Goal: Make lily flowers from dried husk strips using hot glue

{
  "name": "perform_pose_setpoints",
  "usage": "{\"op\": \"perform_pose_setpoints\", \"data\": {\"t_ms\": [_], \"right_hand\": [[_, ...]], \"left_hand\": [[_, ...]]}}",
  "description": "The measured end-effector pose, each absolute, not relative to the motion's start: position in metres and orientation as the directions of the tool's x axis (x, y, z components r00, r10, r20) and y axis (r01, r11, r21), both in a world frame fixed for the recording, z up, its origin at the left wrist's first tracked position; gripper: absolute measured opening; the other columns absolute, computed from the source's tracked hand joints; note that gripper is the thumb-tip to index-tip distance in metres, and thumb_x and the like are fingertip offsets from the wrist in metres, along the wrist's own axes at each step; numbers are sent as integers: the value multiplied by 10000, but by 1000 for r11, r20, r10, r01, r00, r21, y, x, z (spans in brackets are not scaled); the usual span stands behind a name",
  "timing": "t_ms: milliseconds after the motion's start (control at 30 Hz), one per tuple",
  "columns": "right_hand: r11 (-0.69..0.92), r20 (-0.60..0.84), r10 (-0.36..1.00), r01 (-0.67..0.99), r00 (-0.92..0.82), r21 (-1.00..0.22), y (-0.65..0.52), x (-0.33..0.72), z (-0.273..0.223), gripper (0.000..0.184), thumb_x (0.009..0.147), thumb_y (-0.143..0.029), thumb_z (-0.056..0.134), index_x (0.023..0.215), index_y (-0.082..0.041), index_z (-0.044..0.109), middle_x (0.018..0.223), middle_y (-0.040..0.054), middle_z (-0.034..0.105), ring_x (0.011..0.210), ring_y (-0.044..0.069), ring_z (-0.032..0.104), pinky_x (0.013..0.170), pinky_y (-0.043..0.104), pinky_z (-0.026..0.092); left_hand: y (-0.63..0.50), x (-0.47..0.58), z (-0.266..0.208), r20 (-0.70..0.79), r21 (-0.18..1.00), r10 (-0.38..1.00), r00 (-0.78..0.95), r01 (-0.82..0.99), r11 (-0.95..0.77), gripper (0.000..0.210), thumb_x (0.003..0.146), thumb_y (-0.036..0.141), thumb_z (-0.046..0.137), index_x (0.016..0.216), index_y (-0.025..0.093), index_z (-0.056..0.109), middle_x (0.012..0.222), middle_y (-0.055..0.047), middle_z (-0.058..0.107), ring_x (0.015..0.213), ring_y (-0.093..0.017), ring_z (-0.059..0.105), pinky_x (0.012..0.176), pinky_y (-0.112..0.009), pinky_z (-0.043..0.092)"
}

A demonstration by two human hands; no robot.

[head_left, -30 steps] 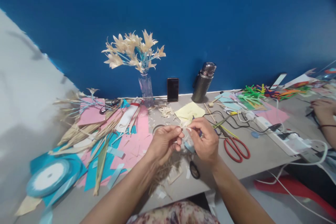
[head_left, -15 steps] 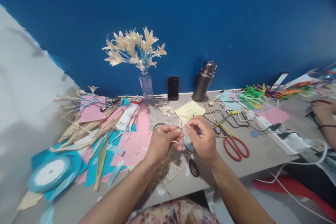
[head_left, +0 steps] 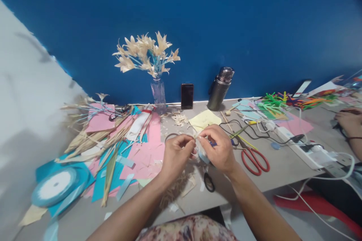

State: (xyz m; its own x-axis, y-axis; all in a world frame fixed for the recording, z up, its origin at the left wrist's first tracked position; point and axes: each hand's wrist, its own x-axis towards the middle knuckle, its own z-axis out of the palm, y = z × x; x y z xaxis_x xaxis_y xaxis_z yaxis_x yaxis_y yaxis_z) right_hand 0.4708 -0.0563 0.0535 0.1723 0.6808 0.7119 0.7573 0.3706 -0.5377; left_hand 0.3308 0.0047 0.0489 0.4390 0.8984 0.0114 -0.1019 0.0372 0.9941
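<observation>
My left hand (head_left: 181, 150) and my right hand (head_left: 216, 146) meet over the middle of the table, thumbs and fingertips pinched together. Between them is a small pale piece (head_left: 196, 135), thin like dried husk; most of it is hidden by the fingers. A light blue ribbon bit (head_left: 203, 156) shows below my right hand. Scissors with a black handle (head_left: 209, 182) lie under the hands, blades hidden. Red-handled scissors (head_left: 255, 161) rest to the right of my right hand. Beyond the fingertips lies a yellow paper sheet (head_left: 205, 120).
Pale husk flowers (head_left: 144, 52) stand in a clear vase (head_left: 158, 96) by the wall, near a phone (head_left: 187, 96) and a flask (head_left: 221, 88). Left are a ribbon roll (head_left: 55, 186) and dried husks (head_left: 80, 139). Right are a power strip (head_left: 299, 147) and another person's hand (head_left: 349, 120).
My left fingertips have shifted slightly and curled closer, while my right hand keeps its pinch. The whole view has moved a little; the table things lie as before.
</observation>
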Motion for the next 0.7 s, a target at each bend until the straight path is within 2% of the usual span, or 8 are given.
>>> {"op": "perform_pose_setpoints", "data": {"t_ms": [333,500,700], "right_hand": [[412,733,662,743,153,-527,-58,470,54,129,916,-93,603,888,-208,654,844,43,641,815,193,608,719,320,491],[433,746,651,737,142,-519,-58,474,53,143,928,-83,593,900,-208,658,853,44,644,816,188,618,710,314,496],[455,755,644,733,122,-506,-61,478,52,138,935,-94,594,909,-207,668,872,47,647,820,185,622,691,308,494]], "left_hand": [[7,328,51,-51,986,889,455,-120,118,143,709,244,754,640,135,692,510,-11,673,457,-139,643,480,-224,559],[8,328,54,-147,943,840,522,-184,279,161,674,233,791,634,134,671,515,-4,655,441,-144,632,439,-245,563],[14,329,52,-267,854,694,668,-170,492,304,591,311,891,624,102,673,603,-34,680,442,-117,611,392,-225,548]]}}
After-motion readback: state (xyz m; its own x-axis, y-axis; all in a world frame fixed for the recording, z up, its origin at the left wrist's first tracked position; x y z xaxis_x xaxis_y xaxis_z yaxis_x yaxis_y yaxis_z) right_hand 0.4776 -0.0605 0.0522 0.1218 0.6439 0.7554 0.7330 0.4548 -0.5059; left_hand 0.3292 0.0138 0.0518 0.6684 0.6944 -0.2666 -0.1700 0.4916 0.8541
